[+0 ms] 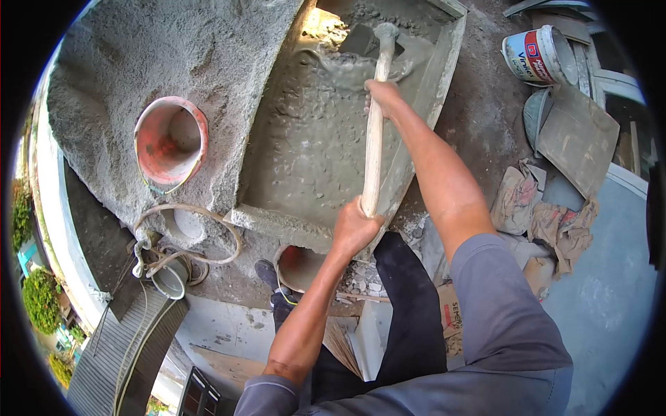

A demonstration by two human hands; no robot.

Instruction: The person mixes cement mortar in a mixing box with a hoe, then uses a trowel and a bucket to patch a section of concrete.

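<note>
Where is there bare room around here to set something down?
Bare ground lies between the right wall of the mixing trough and the Vinilex paint bucket; the pale slab right of the crumpled paper sacks also has room. Off the trough's near left corner, a coiled hose and pail crowd the ground.

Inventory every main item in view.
Rectangular shallow trough: 1, grey, upper centre
Wet mix: 1 batch, grey, trough
Wooden-handled hoe: 1, beige, over trough
Sandy heap: 1, grey, left
Large round buckets: 2, reddish inside, heap and lower centre
Round paint bucket: 1, white-blue, upper right
Flat board: 1, brownish, right
Crumpled paper sacks: several, brown, right
Hose coil: 1, beige, lower left
Left hand: 1, bare, hoe's end
Right hand: 1, bare, higher on hoe
</note>
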